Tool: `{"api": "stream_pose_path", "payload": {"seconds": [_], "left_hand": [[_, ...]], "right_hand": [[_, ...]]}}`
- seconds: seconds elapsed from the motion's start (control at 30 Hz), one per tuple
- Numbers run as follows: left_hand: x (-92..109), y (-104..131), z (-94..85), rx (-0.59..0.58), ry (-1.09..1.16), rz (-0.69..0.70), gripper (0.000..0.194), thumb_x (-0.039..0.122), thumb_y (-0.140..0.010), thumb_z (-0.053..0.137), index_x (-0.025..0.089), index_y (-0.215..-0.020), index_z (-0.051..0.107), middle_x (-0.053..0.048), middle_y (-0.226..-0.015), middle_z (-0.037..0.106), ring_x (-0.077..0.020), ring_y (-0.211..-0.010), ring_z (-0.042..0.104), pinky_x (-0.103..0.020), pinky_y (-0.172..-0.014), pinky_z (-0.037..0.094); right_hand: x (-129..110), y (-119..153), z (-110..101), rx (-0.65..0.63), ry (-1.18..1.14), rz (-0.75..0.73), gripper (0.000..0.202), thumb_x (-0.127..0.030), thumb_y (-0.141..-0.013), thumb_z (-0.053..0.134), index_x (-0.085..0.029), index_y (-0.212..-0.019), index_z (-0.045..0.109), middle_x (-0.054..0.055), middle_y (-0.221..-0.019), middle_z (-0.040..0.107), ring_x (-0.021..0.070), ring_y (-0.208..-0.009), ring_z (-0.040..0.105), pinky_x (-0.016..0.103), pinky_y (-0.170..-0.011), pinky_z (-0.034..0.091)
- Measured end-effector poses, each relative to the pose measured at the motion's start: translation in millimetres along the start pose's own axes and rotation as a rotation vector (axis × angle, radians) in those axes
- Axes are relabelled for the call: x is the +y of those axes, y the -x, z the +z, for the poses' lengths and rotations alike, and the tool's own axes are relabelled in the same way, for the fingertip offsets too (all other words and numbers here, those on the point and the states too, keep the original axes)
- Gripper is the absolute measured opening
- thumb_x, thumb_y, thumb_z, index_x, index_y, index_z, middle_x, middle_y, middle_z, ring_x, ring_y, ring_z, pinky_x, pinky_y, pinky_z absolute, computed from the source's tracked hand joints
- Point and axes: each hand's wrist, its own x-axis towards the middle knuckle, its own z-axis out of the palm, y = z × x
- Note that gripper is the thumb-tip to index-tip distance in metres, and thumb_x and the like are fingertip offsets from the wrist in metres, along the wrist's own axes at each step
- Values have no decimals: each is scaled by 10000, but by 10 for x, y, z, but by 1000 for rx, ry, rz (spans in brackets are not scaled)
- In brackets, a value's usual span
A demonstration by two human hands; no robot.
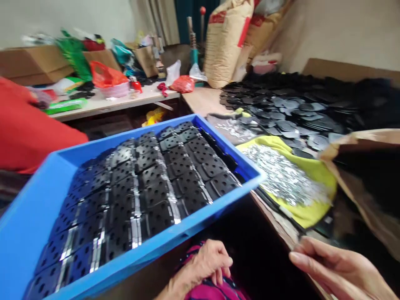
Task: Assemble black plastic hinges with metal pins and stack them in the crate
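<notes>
My left hand (pixel 208 262) is at the bottom centre, below the near rim of a blue crate (pixel 187 227), its fingers curled inward with nothing visible in them. Rows of black perforated plates (pixel 156 179) with shiny strips fill the crate. At the lower right, my right hand (pixel 340 266) has its thumb and index finger pinched together; whatever may be between them is too blurred to make out. Just beyond that hand lies a yellow cloth (pixel 323 175) bearing a pile of small silvery metal pieces (pixel 281 173).
Many flat black pieces (pixel 275 100) cover the right-hand table. An opened brown paper sack (pixel 350 146) stands at the right edge. Tall sacks (pixel 226 46) lean at the back. Bags and boxes crowd the left table (pixel 125 104). Red fabric (pixel 34 129) shows at the left.
</notes>
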Motion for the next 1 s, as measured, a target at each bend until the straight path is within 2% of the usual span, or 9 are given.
{"api": "stream_pose_path", "payload": {"seconds": [0.1, 0.17, 0.27, 0.37, 0.47, 0.6, 0.8, 0.9, 1.0], "left_hand": [[378, 46, 219, -96, -15, 86, 180, 313, -622, 582, 147, -674, 535, -44, -605, 655, -116, -402, 552, -209, -369, 399], [619, 41, 331, -150, -64, 171, 240, 359, -648, 611, 131, -695, 555, -48, -641, 655, -108, -442, 570, -206, -407, 419], [842, -6, 476, -208, -125, 203, 296, 409, -668, 634, 126, -677, 550, -49, -655, 648, -101, -464, 569, -203, -422, 431], [856, -29, 592, -229, -131, 183, 317, 428, -665, 649, 130, -664, 542, -42, -632, 638, -98, -454, 559, -196, -403, 428], [751, -23, 679, -235, -115, 147, 292, 406, -683, 638, 133, -661, 536, -45, -626, 637, -96, -448, 557, -188, -393, 419], [655, -2, 793, -257, -118, 99, 246, 368, -689, 615, 137, -665, 532, -44, -612, 636, -100, -432, 553, -187, -379, 408], [811, 12, 950, -299, -155, 149, 177, 302, -688, 600, 135, -674, 544, -37, -611, 629, -95, -443, 552, -179, -390, 396], [895, -2, 985, -297, -85, 196, 216, 331, -699, 623, 128, -687, 551, -47, -630, 633, -105, -465, 563, -189, -406, 412], [941, -16, 1031, -373, 84, 168, 275, 378, -732, 613, 106, -734, 569, -90, -700, 651, -150, -541, 612, -245, -478, 475]], "right_hand": [[172, 243, -111, -109, -8, 60, 436, -561, -758, 530, -167, -573, 550, -8, -521, 448, 112, -502, 405, 227, -447, 315], [223, 325, -195, -15, 20, 59, 413, -527, -773, 517, -163, -577, 538, -11, -527, 455, 112, -515, 407, 234, -466, 305], [365, 376, -341, 223, 155, 102, 313, -432, -773, 515, -168, -618, 581, 7, -564, 538, 137, -552, 479, 255, -517, 350], [616, 409, -475, 471, 330, 132, 228, -376, -761, 517, -182, -691, 615, 40, -678, 625, 175, -613, 556, 301, -596, 416], [876, 382, -555, 617, 463, 6, 276, -405, -771, 535, -176, -893, 628, 103, -931, 657, 251, -845, 604, 372, -729, 469], [991, 228, -566, 526, 562, -120, 494, -425, -751, 594, -146, -1155, 536, 158, -1171, 587, 313, -1130, 503, 452, -926, 422], [745, 8, -612, 307, 581, 158, 666, -403, -634, 684, -97, -1200, 514, 181, -1226, 531, 330, -1132, 498, 412, -898, 432], [705, -4, -646, 345, 515, 201, 575, -373, -588, 704, -127, -1092, 573, 145, -1125, 584, 305, -1034, 550, 393, -834, 450], [698, 87, -621, 514, 384, 157, 354, -349, -620, 682, -153, -901, 594, 82, -883, 638, 242, -838, 601, 356, -729, 475]]}}
